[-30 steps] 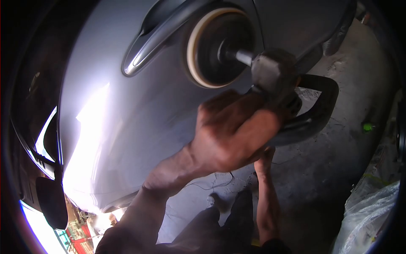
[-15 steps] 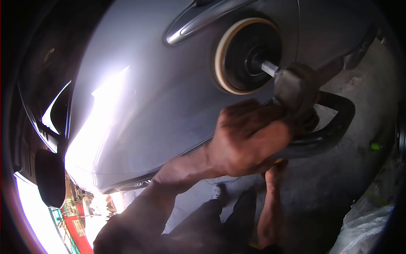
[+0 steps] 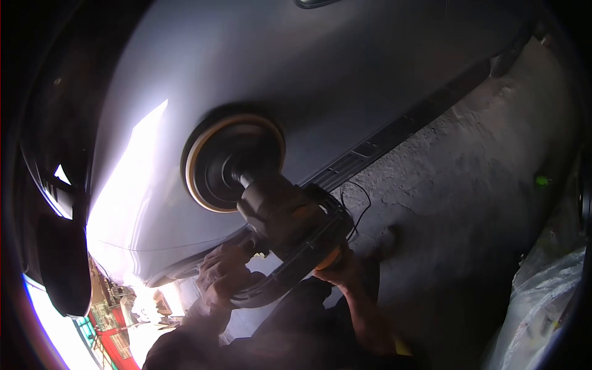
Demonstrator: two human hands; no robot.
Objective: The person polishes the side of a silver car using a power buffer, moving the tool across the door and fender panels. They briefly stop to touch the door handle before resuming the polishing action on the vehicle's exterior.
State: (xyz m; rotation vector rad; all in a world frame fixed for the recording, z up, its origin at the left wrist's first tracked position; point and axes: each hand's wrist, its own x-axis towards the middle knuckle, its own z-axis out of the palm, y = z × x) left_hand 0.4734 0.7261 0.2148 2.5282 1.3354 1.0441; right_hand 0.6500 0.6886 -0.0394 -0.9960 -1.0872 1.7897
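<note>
A car polisher with an orange and dark body is held in both hands. Its round pad, black-backed with a pale rim, faces the grey car door and appears to touch it. My left hand is closed around the black loop handle on the left side. Farther back, my right hand grips the rear of the body, its fingers partly hidden behind the tool. Motion blurs the pad.
A dark sill strip runs along the car's lower edge. Beside it a thin black cord curves over the rough grey floor. Clear plastic sheeting lies at lower right. A dark side mirror shows at left.
The polisher has moved left and down across the door, away from the door handle, with both hands on it. The view has shifted, and more of the sill strip shows.
</note>
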